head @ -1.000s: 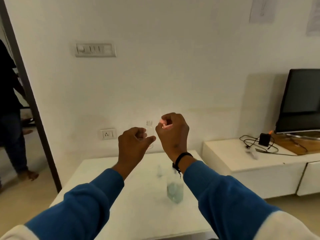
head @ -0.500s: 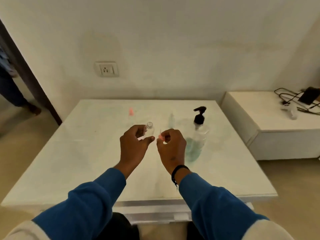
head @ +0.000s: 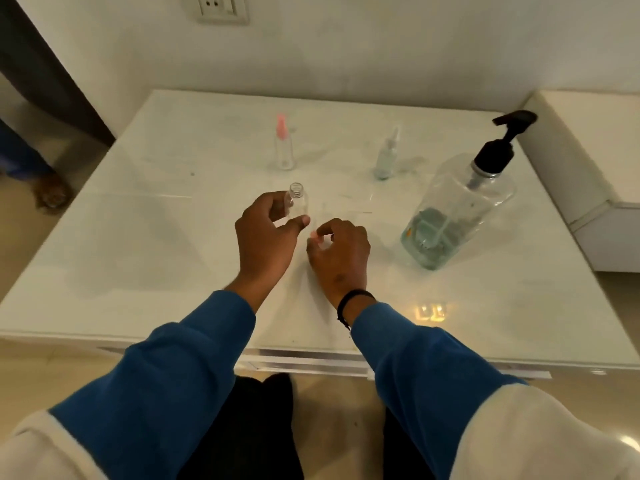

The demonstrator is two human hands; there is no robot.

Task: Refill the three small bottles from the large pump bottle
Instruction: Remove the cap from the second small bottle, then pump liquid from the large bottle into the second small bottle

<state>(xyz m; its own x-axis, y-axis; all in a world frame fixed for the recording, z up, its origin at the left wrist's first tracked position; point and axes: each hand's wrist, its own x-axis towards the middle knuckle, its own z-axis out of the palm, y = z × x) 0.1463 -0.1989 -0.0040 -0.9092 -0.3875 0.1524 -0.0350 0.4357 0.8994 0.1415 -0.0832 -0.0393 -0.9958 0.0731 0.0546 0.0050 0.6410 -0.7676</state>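
My left hand (head: 265, 239) grips a small clear bottle (head: 297, 201) with an uncapped neck, upright above the middle of the white table (head: 145, 244). Just to its right, my right hand (head: 341, 254) pinches a small pink spray cap (head: 314, 235) with a thin clear tube rising from it. A second small bottle with a pink cap (head: 284, 147) stands farther back. A third small bottle with a clear cap (head: 387, 157) stands to its right and holds pale liquid. The large pump bottle (head: 457, 209) with a black pump stands at the right, partly filled with bluish liquid.
The table stands against a white wall with a socket (head: 221, 6). A low white cabinet (head: 595, 161) adjoins the table on the right. Someone's foot (head: 52, 195) shows on the floor at the far left by a dark door frame (head: 45, 60).
The view has tilted down from the wall onto the table. Both hands have come down toward the tabletop, still holding the small bottle and the pink cap.
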